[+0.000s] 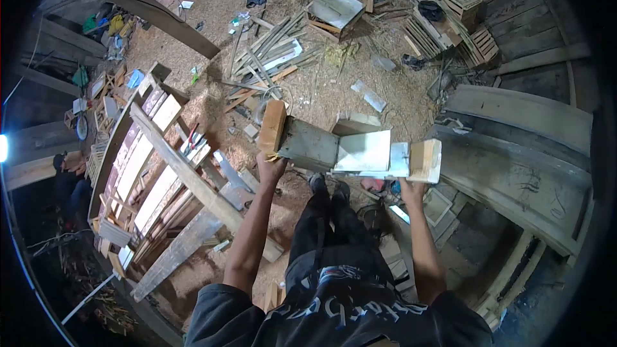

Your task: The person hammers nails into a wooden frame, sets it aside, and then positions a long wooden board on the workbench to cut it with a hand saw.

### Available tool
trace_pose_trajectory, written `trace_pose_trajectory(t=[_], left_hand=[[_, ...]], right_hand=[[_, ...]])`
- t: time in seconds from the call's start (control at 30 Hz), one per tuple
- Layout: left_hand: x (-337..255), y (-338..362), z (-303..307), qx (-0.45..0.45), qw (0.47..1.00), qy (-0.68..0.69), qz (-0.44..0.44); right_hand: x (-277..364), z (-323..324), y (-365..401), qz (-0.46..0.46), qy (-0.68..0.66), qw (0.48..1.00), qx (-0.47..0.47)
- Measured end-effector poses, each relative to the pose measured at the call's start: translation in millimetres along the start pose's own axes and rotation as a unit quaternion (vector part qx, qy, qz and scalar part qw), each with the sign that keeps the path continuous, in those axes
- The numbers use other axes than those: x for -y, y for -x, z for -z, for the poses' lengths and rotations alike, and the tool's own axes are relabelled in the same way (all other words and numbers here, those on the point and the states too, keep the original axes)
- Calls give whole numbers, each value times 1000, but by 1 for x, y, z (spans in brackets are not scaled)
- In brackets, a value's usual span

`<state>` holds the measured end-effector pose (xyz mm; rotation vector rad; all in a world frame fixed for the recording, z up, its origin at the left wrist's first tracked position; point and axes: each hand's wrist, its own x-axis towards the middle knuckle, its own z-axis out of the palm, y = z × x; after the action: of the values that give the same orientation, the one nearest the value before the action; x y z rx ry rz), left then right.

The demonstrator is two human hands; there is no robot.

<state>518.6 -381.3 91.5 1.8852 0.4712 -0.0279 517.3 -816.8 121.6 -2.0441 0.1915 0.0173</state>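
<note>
A row of wood blocks and box-like pieces is held out in front of me, spanning both hands. At its left end my left hand (271, 166) grips under an orange-brown wood block (273, 127), fingers closed and partly hidden behind it. A grey box-like piece (310, 144) sits beside that block, followed by a white panel (363, 151). My right hand (412, 191) is closed around the underside of a pale wood block (424, 160) at the right end. Most of its fingers are hidden by the block.
Sawdust covers the floor (212, 87). Scrap slats (270, 58) lie ahead near a small table-like box (334, 9). Long planks (186, 167) lean at left, and a large wooden trough-like piece (514, 167) stands at right. A person (69, 177) is at far left.
</note>
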Motion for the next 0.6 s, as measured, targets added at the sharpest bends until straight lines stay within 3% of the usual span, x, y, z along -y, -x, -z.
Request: trace_pose_trajectory(t=[0.07,0.13,0.2,0.27,0.3,0.33,0.4,0.43,0.53,0.6], left_hand=[[44,-32,-13,-57,991,-23,-117],[52,-58,-23,-117,992,-37,-35],[140,-112,-46,-83,992,-20,-90],[124,-136,-57,-84,993,7,-88],[119,-140,-59,-86,993,27,-72],[123,-155,-66,-87,993,25,-79],[141,-167,-82,-93,989,100,-50],[138,-167,-90,-128,987,78,-67],[227,-205,-115,-118,989,23,-91],[327,-227,-137,-186,976,-106,-48]], right_hand=[[-29,-22,-26,-35,38,998,22],[-75,-47,-53,-59,87,994,17],[-124,-73,-81,-105,86,990,38],[-140,-105,-112,13,31,999,-27],[-145,-116,-127,23,69,997,-18],[-147,-126,-147,26,65,997,-23],[-162,-142,-159,-54,58,997,12],[-189,-157,-171,-42,17,999,-3],[-264,-193,-195,18,28,998,-57],[-294,-205,-197,-31,20,999,-22]])
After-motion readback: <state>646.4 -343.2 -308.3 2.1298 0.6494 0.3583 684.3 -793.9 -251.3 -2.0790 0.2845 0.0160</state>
